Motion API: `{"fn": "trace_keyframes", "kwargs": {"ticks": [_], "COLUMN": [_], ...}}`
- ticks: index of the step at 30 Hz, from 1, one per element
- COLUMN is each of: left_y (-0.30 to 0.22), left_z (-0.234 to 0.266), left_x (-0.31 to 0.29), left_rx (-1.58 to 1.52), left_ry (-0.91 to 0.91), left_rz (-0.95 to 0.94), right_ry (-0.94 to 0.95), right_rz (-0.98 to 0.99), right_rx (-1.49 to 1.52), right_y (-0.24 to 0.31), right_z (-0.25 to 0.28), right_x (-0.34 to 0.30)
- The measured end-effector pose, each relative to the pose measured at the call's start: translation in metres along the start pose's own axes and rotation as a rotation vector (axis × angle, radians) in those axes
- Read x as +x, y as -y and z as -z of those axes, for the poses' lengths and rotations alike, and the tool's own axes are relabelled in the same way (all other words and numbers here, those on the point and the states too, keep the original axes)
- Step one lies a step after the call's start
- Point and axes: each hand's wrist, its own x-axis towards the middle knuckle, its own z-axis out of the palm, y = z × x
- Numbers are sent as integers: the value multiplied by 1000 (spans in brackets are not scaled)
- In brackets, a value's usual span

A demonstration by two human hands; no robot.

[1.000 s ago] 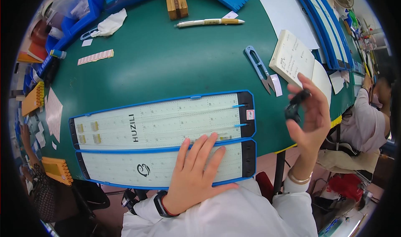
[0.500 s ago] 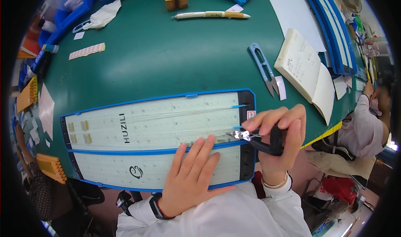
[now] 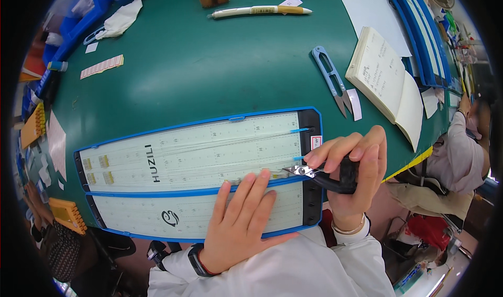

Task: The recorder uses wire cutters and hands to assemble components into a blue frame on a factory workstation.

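The right hand (image 3: 367, 184) has its fingers curled around black-handled nippers (image 3: 329, 183), the thumb side of the grip partly hidden by the handle. The silver jaws point left over the upper panel of a long, hinged blue-and-white rig case (image 3: 183, 145), near the small metal pieces (image 3: 276, 175) along its central blue edge; whether they touch them cannot be told. The left hand (image 3: 238, 226) lies palm down across both panels, its fingers slightly spread and straight, the tips reaching that same row, the thumb stretched to the right.

Large dark lettering runs across the upper panel, and a curled dark logo (image 3: 170, 218) is printed on the lower one. Both carry fine ruled scales, too small to read with certainty. A red-framed white label (image 3: 316, 142) sits on the black end strip. Handwriting fills a page of the open notebook (image 3: 385, 74), and a strip of red-bordered labels (image 3: 102, 66) lies at the left of the green tabletop (image 3: 209, 77).

Both forearms, in white sleeves, come up from the lower edge. The left wrist wears a black watch (image 3: 198, 259); the right, bent inward, wears a bracelet (image 3: 350, 229).
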Motion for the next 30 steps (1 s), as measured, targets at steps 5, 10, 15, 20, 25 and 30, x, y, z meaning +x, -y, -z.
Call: {"fn": "trace_keyframes", "kwargs": {"ticks": [5,10,15,20,25,30], "left_y": [0,0,0,-1,0,0], "left_z": [0,0,0,0,-1,-2], "left_x": [0,0,0,0,-2,-2], "left_rx": [0,-3,-73,-55,-7,25], "left_ry": [2,0,-32,-24,-17,-10], "left_rz": [-5,-6,35,23,16,0], "right_ry": [-41,-11,-66,-90,-86,-86], "right_rz": [0,-23,5,-3,4,10], "right_rx": [29,-53,-18,-36,-40,-28], "right_y": [-1,1,2,5,3,3], "right_z": [-4,-1,1,2,1,1], "right_x": [1,-1,1,-1,0,-1]}}
